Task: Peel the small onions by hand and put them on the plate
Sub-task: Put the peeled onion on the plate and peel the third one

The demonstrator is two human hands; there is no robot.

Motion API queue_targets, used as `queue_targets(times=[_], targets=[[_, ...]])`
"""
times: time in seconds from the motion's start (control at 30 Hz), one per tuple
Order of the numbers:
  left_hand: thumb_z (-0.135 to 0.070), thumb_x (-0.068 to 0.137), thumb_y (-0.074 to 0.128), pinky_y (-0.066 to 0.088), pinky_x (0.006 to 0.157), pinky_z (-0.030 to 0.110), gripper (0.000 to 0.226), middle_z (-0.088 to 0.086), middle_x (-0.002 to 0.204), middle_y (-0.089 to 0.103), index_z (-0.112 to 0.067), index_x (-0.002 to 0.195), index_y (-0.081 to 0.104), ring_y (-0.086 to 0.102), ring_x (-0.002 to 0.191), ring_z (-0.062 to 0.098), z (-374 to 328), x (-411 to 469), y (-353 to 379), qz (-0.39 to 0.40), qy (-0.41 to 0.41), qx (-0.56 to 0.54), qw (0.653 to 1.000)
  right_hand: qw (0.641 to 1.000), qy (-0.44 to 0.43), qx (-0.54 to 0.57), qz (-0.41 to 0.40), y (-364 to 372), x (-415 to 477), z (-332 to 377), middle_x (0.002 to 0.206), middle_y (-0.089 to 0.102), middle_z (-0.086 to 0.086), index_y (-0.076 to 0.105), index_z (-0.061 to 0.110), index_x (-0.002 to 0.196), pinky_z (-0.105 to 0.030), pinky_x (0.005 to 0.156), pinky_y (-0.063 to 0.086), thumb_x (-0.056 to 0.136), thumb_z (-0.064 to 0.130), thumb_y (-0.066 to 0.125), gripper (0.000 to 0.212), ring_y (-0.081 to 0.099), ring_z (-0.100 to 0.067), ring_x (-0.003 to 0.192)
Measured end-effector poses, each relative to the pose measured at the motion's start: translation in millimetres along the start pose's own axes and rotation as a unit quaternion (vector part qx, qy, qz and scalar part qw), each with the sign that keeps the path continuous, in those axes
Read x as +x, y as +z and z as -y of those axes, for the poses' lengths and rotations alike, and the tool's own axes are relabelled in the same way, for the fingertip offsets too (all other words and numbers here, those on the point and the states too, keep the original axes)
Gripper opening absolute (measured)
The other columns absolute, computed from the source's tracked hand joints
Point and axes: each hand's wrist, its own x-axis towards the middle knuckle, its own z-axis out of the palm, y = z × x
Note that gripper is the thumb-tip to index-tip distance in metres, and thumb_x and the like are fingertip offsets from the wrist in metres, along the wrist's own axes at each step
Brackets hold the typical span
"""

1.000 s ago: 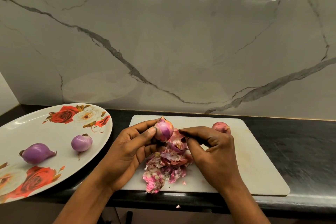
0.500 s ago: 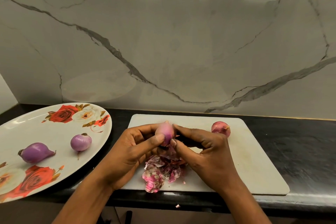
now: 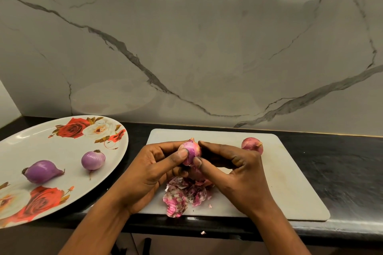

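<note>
Pink-purple and papery, that's the onion (image 3: 190, 151) I'm working on from my end of the feed. I'm holding it up over the white cutting board (image 3: 290, 182), just above the pile of skins (image 3: 184, 194), so whatever comes off is dropping onto the heap and not the black tabletop (image 3: 342, 172). My left hand (image 3: 153, 170) is cradling it, fingers (image 3: 163, 148) curling round the back and the thumb pressing on the front face. My right hand (image 3: 238, 174) is pinching the same onion, thumb and index closing on its right side, and I reckon it's going after a flap of skin. So both hands are gripping the one bulb and neither is hanging loose. I can't tell how much skin is left on it; the tip is looking dry and tan, the face glossy.

The floral plate (image 3: 62, 143) is sitting off to the left within easy reach, which I'm guessing is deliberate — a short hop for each finished bulb. Two peeled ones are lying on it, apart from each other: a long teardrop one (image 3: 42, 171) and a rounder one (image 3: 93, 160), both smooth and lilac. An unpeeled onion (image 3: 251, 146) is waiting at the far side of the board, just behind my right hand — duller red, with a dry stub. The skins are looking thin, crinkly and blotchy magenta.
</note>
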Motion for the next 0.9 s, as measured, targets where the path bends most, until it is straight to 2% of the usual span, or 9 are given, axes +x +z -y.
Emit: queue_targets(times=[0.17, 0.3, 0.47, 0.57, 0.63, 0.73, 0.9], targets=[[-0.013, 0.098, 0.063, 0.058, 0.104, 0.039, 0.033, 0.015, 0.128, 0.074, -0.008, 0.129, 0.073, 0.069, 0.124, 0.031, 0.9, 0.3, -0.1, 0.010, -0.001, 0.000, 1.000, 1.000, 0.001, 0.000, -0.004, -0.8, 0.2, -0.6, 0.115, 0.077, 0.023, 0.074, 0.029, 0.124, -0.024, 0.084, 0.064, 0.091, 0.028, 0.078, 0.034, 0.076, -0.001, 0.101], [-0.016, 0.096, 0.065, 0.056, 0.107, 0.045, 0.033, 0.014, 0.129, 0.074, -0.011, 0.128, 0.074, 0.068, 0.126, 0.031, 1.0, 0.1, 0.0, 0.011, 0.002, 0.012, 1.000, 1.000, 0.007, 0.000, -0.003, -1.0, -0.2, -1.5, 0.113, 0.078, 0.021, 0.075, 0.025, 0.124, -0.025, 0.083, 0.064, 0.091, 0.027, 0.078, 0.032, 0.077, -0.002, 0.100], [-0.016, 0.096, 0.066, 0.050, 0.111, 0.054, 0.033, 0.013, 0.130, 0.073, -0.012, 0.127, 0.075, 0.067, 0.127, 0.031, 0.8, -0.8, -0.5, 0.004, -0.001, 0.016, 1.000, 1.000, 0.001, 0.000, 0.001, -0.4, 0.6, 2.4, 0.110, 0.075, 0.029, 0.073, 0.033, 0.121, -0.021, 0.085, 0.063, 0.093, 0.029, 0.075, 0.029, 0.076, 0.001, 0.100], [-0.016, 0.095, 0.066, 0.050, 0.111, 0.054, 0.035, 0.014, 0.130, 0.073, -0.011, 0.128, 0.074, 0.067, 0.126, 0.032, 0.6, -1.3, -0.7, 0.005, -0.001, 0.006, 1.000, 1.000, 0.009, -0.019, -0.015, -0.9, -0.1, -4.2, 0.111, 0.078, 0.021, 0.075, 0.026, 0.121, -0.024, 0.086, 0.064, 0.095, 0.018, 0.075, 0.028, 0.076, 0.001, 0.101], [-0.017, 0.093, 0.067, 0.055, 0.106, 0.048, 0.036, 0.013, 0.129, 0.074, -0.012, 0.127, 0.075, 0.069, 0.124, 0.031, 0.5, -1.0, 0.5, 0.004, 0.003, 0.004, 1.000, 0.999, 0.007, -0.032, -0.026, -0.6, -0.8, -6.7, 0.111, 0.078, 0.018, 0.076, 0.023, 0.121, -0.023, 0.085, 0.063, 0.095, 0.014, 0.076, 0.028, 0.076, 0.001, 0.101], [-0.020, 0.087, 0.071, 0.062, 0.096, 0.036, 0.043, 0.012, 0.125, 0.076, -0.011, 0.129, 0.072, 0.071, 0.120, 0.029, -0.8, -0.5, 2.0, -0.010, 0.013, 0.001, 1.000, 0.998, 0.002, -0.041, -0.052, -0.6, -1.1, -5.7, 0.109, 0.080, 0.013, 0.080, 0.020, 0.117, -0.022, 0.082, 0.063, 0.093, 0.020, 0.077, 0.024, 0.076, 0.000, 0.099], [-0.013, 0.086, 0.071, 0.062, 0.091, 0.030, 0.046, 0.011, 0.123, 0.077, -0.011, 0.132, 0.068, 0.073, 0.118, 0.026, -2.3, -0.2, 2.7, -0.018, 0.014, -0.009, 1.000, 0.994, -0.032, -0.092, -0.045, -1.0, 0.9, -3.9, 0.101, 0.081, 0.012, 0.084, 0.018, 0.108, -0.023, 0.076, 0.063, 0.089, 0.017, 0.084, 0.019, 0.077, -0.004, 0.091]])
